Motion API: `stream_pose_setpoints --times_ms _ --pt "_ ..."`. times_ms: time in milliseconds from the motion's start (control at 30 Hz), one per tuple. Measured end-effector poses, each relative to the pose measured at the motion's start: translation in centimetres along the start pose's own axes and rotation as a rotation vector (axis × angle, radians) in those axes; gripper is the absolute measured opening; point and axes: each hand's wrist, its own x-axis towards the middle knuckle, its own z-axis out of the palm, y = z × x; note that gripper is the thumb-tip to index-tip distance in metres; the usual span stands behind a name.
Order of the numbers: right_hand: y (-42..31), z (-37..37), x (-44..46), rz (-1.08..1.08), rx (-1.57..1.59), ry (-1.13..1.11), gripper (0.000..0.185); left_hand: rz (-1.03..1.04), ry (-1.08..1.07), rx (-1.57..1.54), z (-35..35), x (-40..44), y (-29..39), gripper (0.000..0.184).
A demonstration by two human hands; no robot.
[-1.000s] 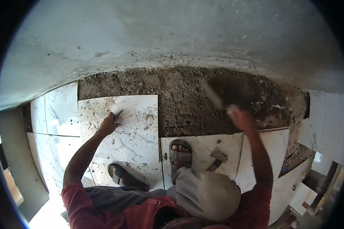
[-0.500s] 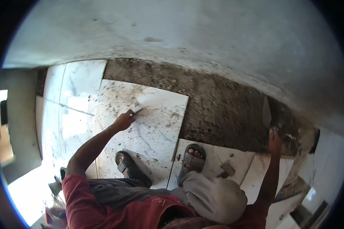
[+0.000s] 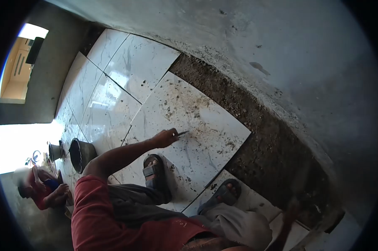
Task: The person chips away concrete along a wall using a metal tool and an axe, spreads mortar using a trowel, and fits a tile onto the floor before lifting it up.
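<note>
My left hand (image 3: 166, 138) is closed around a small dark pointed tool (image 3: 182, 133), its exact kind unclear, just above a large white marbled floor tile (image 3: 216, 123) scattered with dirt. At the lower right, my right hand (image 3: 292, 208) is smeared by motion over a strip of bare dark mortar or soil (image 3: 277, 148). A trowel blade showed clearly at that hand a moment ago; now only a faint blur extends from it. My sandaled feet stand on the tiles, one on the dirty tile and one on a tile nearer the right.
A rough grey wall (image 3: 306, 62) runs along the bare strip. Glossy tiles (image 3: 107, 98) cover the floor to the left. Dark buckets (image 3: 82, 155) stand there, and another person (image 3: 46, 190) in red crouches beyond them. A window opening (image 3: 21, 62) is at upper left.
My view has turned leftward, bringing the buckets and the other person into sight. My left hand keeps the pointed tool over the tile. My right hand and trowel have blurred with motion.
</note>
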Motion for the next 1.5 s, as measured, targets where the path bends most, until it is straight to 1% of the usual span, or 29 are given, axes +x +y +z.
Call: stream_pose_setpoints --times_ms 33,67,100,167,233,267,300,333,367,433,467,500,533,600,667,767,800,867,967,1067,1100,1133,1200,1233,1267,1300,1333,1400,1500 --pt "-9.8 -4.2 3.8 0.235 0.57 -0.013 0.039 0.012 -0.009 0.0 0.9 -0.3 -0.9 0.028" --pt "-17.3 -6.4 7.3 0.125 0.706 -0.066 0.04 0.06 -0.022 -0.037 1.7 -0.8 -1.4 0.03" --pt "-23.7 -8.3 10.8 0.008 0.839 -0.118 0.042 0.041 -0.059 -0.037 1.6 -1.7 -0.8 0.03" --pt "-34.9 -12.2 18.4 -0.082 1.172 -0.456 0.048 0.022 -0.086 -0.043 2.0 -3.0 0.3 0.031" --pt "-43.2 -14.6 25.1 -0.462 0.964 -0.343 0.043 0.022 -0.088 -0.023 2.7 -3.9 0.6 0.033" --pt "-47.0 -15.9 27.7 -0.534 1.084 -0.324 0.041 0.023 -0.083 -0.021 2.8 -4.5 0.7 0.033" --pt "-50.4 -17.0 30.3 -0.539 1.022 -0.424 0.041 0.037 -0.07 -0.027 2.9 -5.1 0.9 0.033" --pt "-53.9 -15.4 32.5 -0.629 1.077 -0.213 0.042 0.052 -0.056 -0.032 2.8 -5.7 1.2 0.033" --pt "-57.6 -12.7 35.3 -0.613 1.055 -0.159 0.043 0.08 -0.039 -0.071 2.6 -6.4 1.5 0.033" --pt "-61.9 -13.2 38.6 -0.594 1.032 -0.097 0.044 0.067 -0.057 -0.096 2.2 -7.2 1.7 0.033" --pt "-62.7 -15.8 39.0 -0.404 1.14 -0.298 0.044 0.055 -0.072 -0.12 1.9 -7.5 1.7 0.033" --pt "-63.0 -16.5 39.4 -0.202 1.229 -0.502 0.044 0.061 -0.075 -0.129 1.8 -7.4 1.4 0.033" --pt "-62.6 -15.6 39.6 -0.199 1.213 -0.507 0.044 0.028 -0.072 -0.116 1.8 -7.5 0.8 0.033" --pt "-60.5 -13.4 39.0 -0.212 1.501 -0.483 0.059 -0.012 -0.087 -0.123 2.5 -8.0 -0.5 0.033" --pt "-56.8 -12.3 36.7 -0.05 1.47 -0.434 0.058 0.034 0.029 -0.153 2.4 -8.1 -1.9 0.033" --pt "-55.3 -16.2 31.3 -0.02 1.491 -0.473 0.057 -0.004 0.04 -0.19 0.9 -8.3 -2.2 0.034" --pt "-56.0 -16.9 30.5 -0.06 1.505 -0.481 0.057 -0.029 0.039 -0.229 0.9 -8.6 -2.1 0.034" --pt "-58.4 -15.8 31.5 -0.189 1.481 -0.505 0.057 -0.047 0.031 -0.197 1.1 -8.3 -2.4 0.034" --pt "-60.5 -11.2 36.2 -0.124 1.512 -0.438 0.054 -0.093 -0.025 -0.183 0.5 -7.9 -0.6 0.034" --pt "-54.0 -12.5 33.1 -0.077 1.524 -0.396 0.053 0.012 0.03 -0.18 0.8 -7.4 -0.2 0.034" --pt "-51.2 -12.1 31.1 -0.011 1.516 -0.371 0.053 0.021 0.024 -0.176 0.8 -7.3 -0.1 0.034" --pt "-49.1 -11.7 28.9 0.049 1.507 -0.343 0.053 -0.005 0.016 -0.184 0.6 -7.1 0.0 0.034" --pt "-46.9 -12.9 24.7 0.176 1.658 -0.324 0.055 -0.043 0.006 -0.203 0.6 -7.2 0.0 0.033" --pt "-47.0 -12.7 24.3 0.182 1.654 -0.331 0.055 -0.074 -0.005 -0.222 0.5 -7.5 0.1 0.034" --pt "-47.5 -12.7 23.8 0.13 1.634 -0.369 0.055 -0.103 -0.017 -0.236 0.5 -7.7 0.3 0.034" --pt "-48.3 -12.9 23.9 0.067 1.62 -0.399 0.056 -0.101 -0.014 -0.229 0.6 -7.7 0.5 0.034" --pt "-49.9 -14.0 25.1 -0.063 1.636 -0.445 0.058 -0.092 -0.02 -0.217 0.8 -7.6 0.4 0.034" --pt "-54.1 -14.1 28.8 -0.188 1.659 -0.496 0.059 -0.085 -0.024 -0.196 1.7 -7.5 0.2 0.035" --pt "-57.4 -12.6 33.7 -0.128 1.738 -0.499 0.059 -0.032 -0.01 -0.193 2.7 -6.7 1.1 0.033"
